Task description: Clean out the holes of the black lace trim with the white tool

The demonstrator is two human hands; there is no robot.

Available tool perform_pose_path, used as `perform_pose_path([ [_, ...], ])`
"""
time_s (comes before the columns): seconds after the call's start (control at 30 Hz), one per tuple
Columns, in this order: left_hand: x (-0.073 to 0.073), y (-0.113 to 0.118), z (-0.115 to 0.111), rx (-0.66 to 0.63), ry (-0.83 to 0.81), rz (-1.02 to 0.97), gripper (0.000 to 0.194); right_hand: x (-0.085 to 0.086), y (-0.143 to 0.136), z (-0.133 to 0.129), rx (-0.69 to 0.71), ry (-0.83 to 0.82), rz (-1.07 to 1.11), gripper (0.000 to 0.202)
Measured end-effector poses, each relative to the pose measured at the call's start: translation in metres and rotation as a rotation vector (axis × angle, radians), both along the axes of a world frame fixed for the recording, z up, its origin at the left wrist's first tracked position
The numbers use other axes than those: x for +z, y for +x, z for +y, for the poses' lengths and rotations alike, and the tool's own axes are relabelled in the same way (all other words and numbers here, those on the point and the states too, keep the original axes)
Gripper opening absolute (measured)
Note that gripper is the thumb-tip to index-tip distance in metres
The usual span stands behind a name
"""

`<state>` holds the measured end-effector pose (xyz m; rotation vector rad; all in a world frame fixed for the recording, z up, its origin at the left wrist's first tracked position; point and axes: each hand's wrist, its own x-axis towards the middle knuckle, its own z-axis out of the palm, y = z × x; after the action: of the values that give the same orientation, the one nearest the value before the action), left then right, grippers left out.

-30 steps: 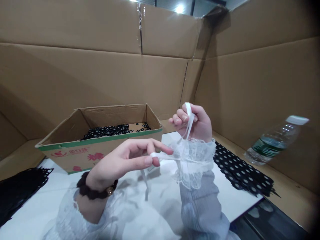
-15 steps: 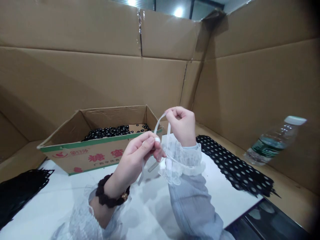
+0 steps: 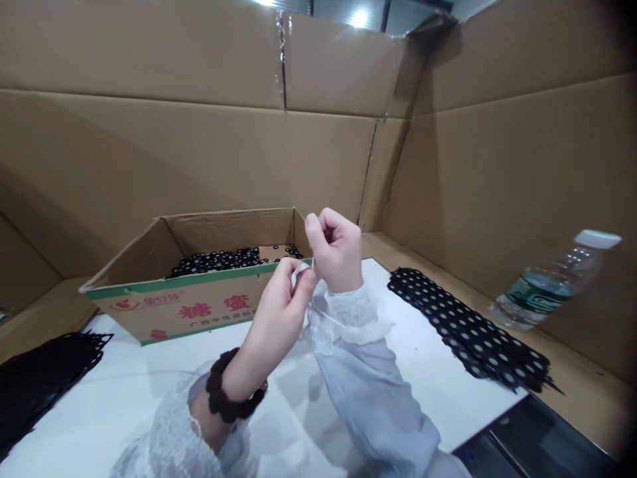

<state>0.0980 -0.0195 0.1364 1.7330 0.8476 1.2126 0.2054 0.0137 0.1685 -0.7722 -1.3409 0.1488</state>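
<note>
My left hand is closed, with thumb and forefinger pinched on a narrow white ribbon. Just above and to the right, my right hand is curled into a fist beside the left fingertips. A short bit of ribbon runs up between the two hands; its end inside the right fist is hidden. Below the right fist, the lacy white cuff of my right sleeve carries a thin band around it. A dark scrunchie circles my left wrist.
A cardboard box with small black rings stands behind my hands on the white tabletop. Black strips with pale dots lie at right, near a water bottle. A black bundle lies left. Tall cardboard walls enclose the back and right.
The wide ribbon loop between my hands has shrunk to a short piece. My right hand has moved left, close against the left fingers, and the hanging ribbon ends no longer show.
</note>
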Motion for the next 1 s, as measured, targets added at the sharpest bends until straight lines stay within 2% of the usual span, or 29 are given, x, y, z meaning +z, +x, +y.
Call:
perform_pose_path([
  [0.17, -0.002, -0.003, 0.010, 0.097, 0.085, 0.164, 0.019, -0.012, -0.013, 0.025, 0.034, -0.026, 0.123, 0.042],
  [0.23, -0.004, -0.005, 0.019, 0.131, 0.082, 0.105, 0.022, -0.026, -0.021, 0.042, 0.070, -0.065, 0.263, 0.043],
  [0.33, -0.007, -0.011, 0.031, 0.182, 0.026, -0.081, 0.019, -0.060, -0.032, 0.056, 0.032, -0.185, 0.424, 0.047],
  [0.43, -0.008, -0.013, 0.035, 0.148, -0.071, -0.214, 0.018, -0.095, -0.035, 0.049, -0.037, -0.382, 0.310, 0.041],
  [0.5, -0.008, -0.013, 0.031, 0.089, -0.124, -0.237, 0.018, -0.104, -0.030, 0.039, -0.006, -0.425, 0.132, 0.034],
  [0.53, -0.007, -0.012, 0.028, 0.054, -0.139, -0.243, 0.018, -0.103, -0.025, 0.033, -0.039, -0.381, 0.109, 0.033],
  [0.6, -0.004, -0.010, 0.022, -0.021, -0.168, -0.268, 0.018, -0.089, -0.014, 0.023, -0.116, -0.229, 0.120, 0.035],
  [0.7, 0.001, -0.011, 0.015, -0.093, -0.225, -0.328, 0.020, -0.053, -0.002, 0.011, -0.061, -0.010, 0.023, 0.033],
  [0.8, 0.007, -0.015, 0.015, -0.082, -0.248, -0.341, 0.021, -0.026, 0.000, 0.001, 0.009, 0.116, -0.227, 0.032],
  [0.9, 0.012, -0.021, 0.016, -0.107, -0.273, -0.352, 0.019, -0.016, -0.004, -0.002, 0.086, 0.101, -0.396, 0.031],
  [1.0, 0.014, -0.025, 0.015, -0.155, -0.276, -0.401, 0.018, -0.016, -0.008, 0.001, 0.237, -0.149, -0.414, 0.033],
])
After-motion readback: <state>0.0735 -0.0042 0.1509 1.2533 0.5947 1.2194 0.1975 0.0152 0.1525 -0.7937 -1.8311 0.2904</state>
